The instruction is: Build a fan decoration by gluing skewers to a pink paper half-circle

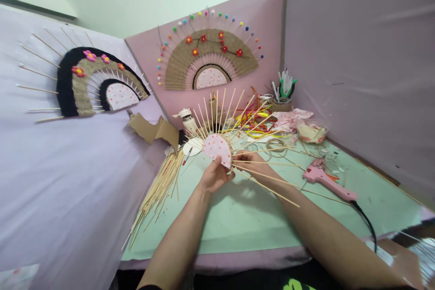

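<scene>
At the bench's [210, 240] 8 o'clock lies a bundle of slim, pale wooden sticks [159, 195]; centrally, the left hand [214, 179] grips a pink-dotted, half-round panel [215, 147] with radiating wooden spokes [282, 195]. The right hand [253, 165] is among the spokes at the panel's 3 o'clock, its grip too hidden to tell; this looks like rim handwork, where any shift calls for a steady left hold. A pink plastic glue gun [329, 184] lies toward 3 o'clock.

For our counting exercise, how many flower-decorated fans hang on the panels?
2: a black-edged fan on the left lilac panel, a burlap fan on the pink back panel.
</scene>
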A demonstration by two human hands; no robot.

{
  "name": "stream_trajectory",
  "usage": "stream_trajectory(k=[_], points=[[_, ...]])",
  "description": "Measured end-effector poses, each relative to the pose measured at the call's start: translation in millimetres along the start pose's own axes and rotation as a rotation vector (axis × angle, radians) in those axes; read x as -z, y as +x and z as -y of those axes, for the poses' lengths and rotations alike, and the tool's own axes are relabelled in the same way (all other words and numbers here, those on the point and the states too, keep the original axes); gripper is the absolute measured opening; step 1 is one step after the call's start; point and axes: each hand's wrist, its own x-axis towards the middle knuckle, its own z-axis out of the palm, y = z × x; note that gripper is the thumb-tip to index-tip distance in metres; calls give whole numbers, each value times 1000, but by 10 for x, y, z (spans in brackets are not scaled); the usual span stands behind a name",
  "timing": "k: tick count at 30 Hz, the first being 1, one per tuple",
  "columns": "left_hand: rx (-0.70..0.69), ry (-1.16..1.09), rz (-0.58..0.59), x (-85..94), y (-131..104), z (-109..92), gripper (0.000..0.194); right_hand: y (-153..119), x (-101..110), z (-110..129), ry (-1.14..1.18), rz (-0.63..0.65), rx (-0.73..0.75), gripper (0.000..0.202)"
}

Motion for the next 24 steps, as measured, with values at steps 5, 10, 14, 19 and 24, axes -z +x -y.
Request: stream_trajectory(k=[5, 10, 14, 19, 24], points=[[78, 36, 52, -6, -35, -45, 33, -14, -7, 3, 37, -15, -4, 37], [139, 52, 71, 4, -47, -73, 38, 19, 24, 6, -10, -22, -11, 37], [144, 32, 29, -34, -53, -83, 35, 24, 32, 11, -5, -2, 16, 35], [148, -50, -23, -110, -59, -87, 28, 33, 70, -9, 45, 4, 9, 31], [119, -41, -29, -120, -51, -62, 29, 55, 126, -29, 101, -66, 17, 20]])
